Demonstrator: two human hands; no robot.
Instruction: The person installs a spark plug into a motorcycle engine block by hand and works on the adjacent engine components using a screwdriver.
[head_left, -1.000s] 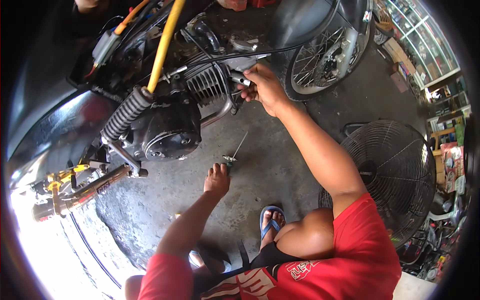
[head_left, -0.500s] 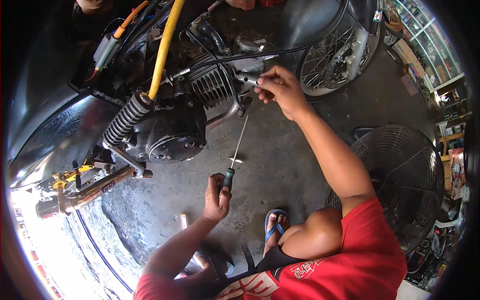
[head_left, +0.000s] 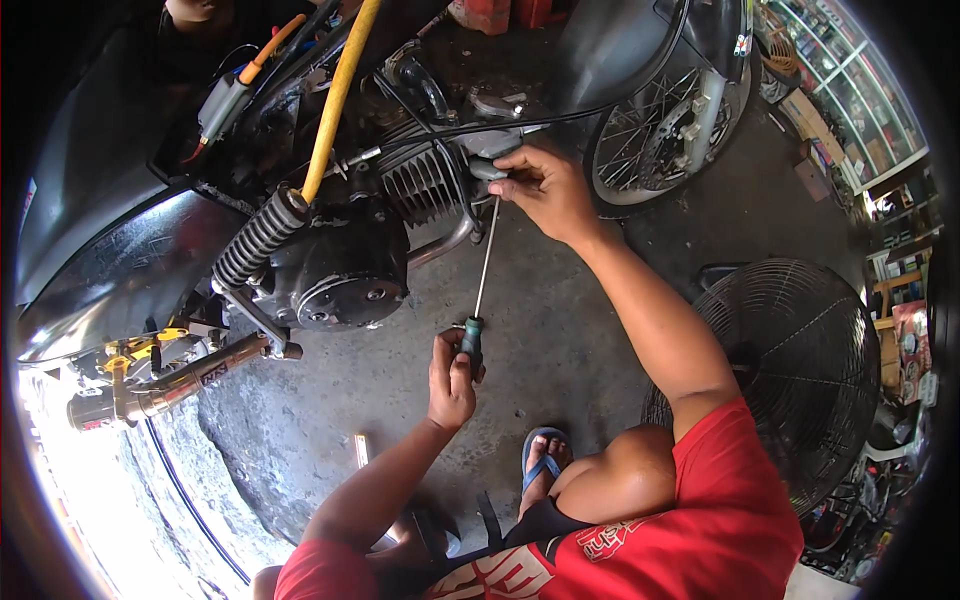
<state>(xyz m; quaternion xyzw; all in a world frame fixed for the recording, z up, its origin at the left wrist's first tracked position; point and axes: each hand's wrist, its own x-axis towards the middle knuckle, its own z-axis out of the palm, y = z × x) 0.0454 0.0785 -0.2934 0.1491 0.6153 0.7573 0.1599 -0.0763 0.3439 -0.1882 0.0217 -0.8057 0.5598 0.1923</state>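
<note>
My left hand (head_left: pixel 457 380) is closed round the dark green handle of a screwdriver (head_left: pixel 485 275). Its long thin shaft points up and away from me, the tip ending at the fingers of my right hand (head_left: pixel 545 195). That hand pinches a grey metal tube socket (head_left: pixel 487 170) against the front of the motorcycle engine, by the finned cylinder (head_left: pixel 420 187). Where the socket meets the engine is hard to make out. Below and left of the fins sits the round black engine cover (head_left: pixel 352 270).
A yellow tube (head_left: pixel 340 100) slants past the kick-start side by a black spring (head_left: pixel 262 238). The front wheel (head_left: pixel 650 140) stands at the far right. A large black fan (head_left: pixel 775 370) is beside my right arm. The exhaust (head_left: pixel 165 390) lies low left.
My left hand has raised the screwdriver, bringing its tip to my right fingers. The tube socket now sits closer in to the engine, with less of it showing.
</note>
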